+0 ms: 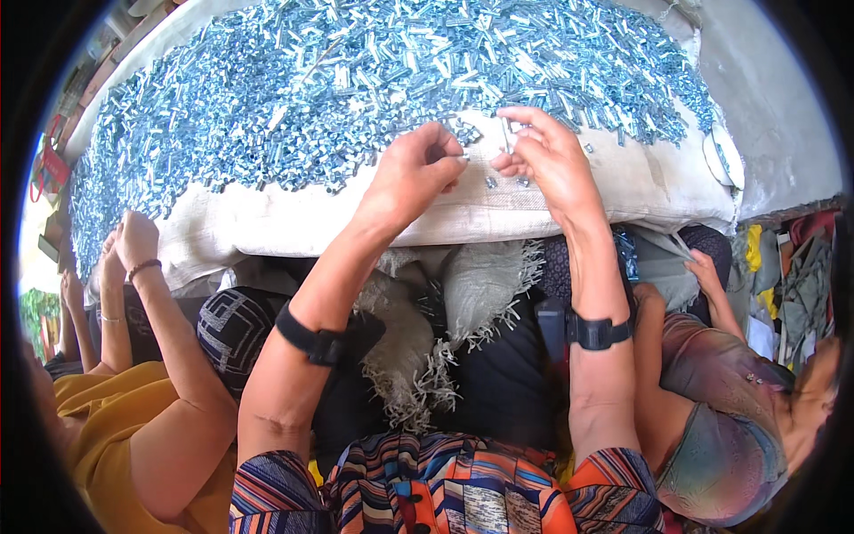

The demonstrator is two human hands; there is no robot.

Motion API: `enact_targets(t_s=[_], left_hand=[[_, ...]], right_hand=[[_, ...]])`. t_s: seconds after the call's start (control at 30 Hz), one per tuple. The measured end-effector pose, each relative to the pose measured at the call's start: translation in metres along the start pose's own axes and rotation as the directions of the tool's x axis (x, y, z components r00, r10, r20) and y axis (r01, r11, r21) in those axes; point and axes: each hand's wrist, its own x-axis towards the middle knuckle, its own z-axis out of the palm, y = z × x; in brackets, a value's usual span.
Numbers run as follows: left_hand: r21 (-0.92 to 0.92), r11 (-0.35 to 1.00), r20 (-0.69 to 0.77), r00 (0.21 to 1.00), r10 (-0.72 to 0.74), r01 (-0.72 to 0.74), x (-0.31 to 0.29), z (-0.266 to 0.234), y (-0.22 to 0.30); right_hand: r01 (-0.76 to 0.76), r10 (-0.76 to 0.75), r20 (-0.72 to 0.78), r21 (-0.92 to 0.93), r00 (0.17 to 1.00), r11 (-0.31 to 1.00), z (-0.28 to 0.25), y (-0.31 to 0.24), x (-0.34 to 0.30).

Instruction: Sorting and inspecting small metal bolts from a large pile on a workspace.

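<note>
Head view, left to right: a co-worker's raised hand (pixel 135 238), then my left hand (pixel 411 173) pinched shut on a small silver metal piece (pixel 462 157). Right hand (pixel 547 151) grips a thin upright metal pin (pixel 506 135), long axis vertical, just beside the left. Pile of blue-silver metal sleeves (pixel 356 80) lies beyond; bare white woven sack (pixel 640 182) stays open rightward.

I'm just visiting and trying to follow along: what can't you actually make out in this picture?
- Head view: the thin silvery metal piece pinched by the right hand is too small to identify.
- What the left hand grips is hidden by its curled fingers.
- The heap of small bluish metal parts is cut off by the upper rim.
- The round white object shows only edge-on.
</note>
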Motion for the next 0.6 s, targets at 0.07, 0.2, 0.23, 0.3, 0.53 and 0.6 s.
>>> enact_targets(t_s=[0.07, 0.2, 0.23, 0.3, 0.53, 0.6], left_hand=[[-0.14, 0.99, 0.014, 1.0, -0.019, 0.021, -0.021, -0.003, 0.006], [-0.345, 0.938, 0.037, 0.999, -0.02, 0.032, -0.053, -0.005, 0.009], [-0.428, 0.902, 0.039, 0.998, -0.044, 0.056, -0.059, -0.004, 0.009], [-0.52, 0.85, 0.059, 0.996, -0.062, 0.084, -0.068, -0.004, 0.007], [-0.586, 0.806, 0.057, 0.997, -0.057, 0.08, -0.084, -0.006, 0.005], [-0.606, 0.793, 0.05, 0.998, -0.045, 0.065, -0.087, -0.006, 0.004]], right_hand=[[-0.003, 0.004, -0.01, 0.153, 1.0, 0.988, 0.012, 0.003, -0.017], [0.013, 0.007, -0.047, 0.409, 0.999, 0.912, 0.035, 0.008, -0.044], [0.026, 0.0, -0.062, 0.423, 0.998, 0.906, 0.04, 0.01, -0.05], [0.016, 0.004, -0.043, 0.46, 0.999, 0.888, 0.05, 0.013, -0.059], [-0.032, 0.021, 0.024, 0.61, 0.999, 0.792, 0.067, 0.01, -0.079], [-0.04, 0.024, 0.034, 0.628, 0.999, 0.777, 0.069, 0.01, -0.081]])
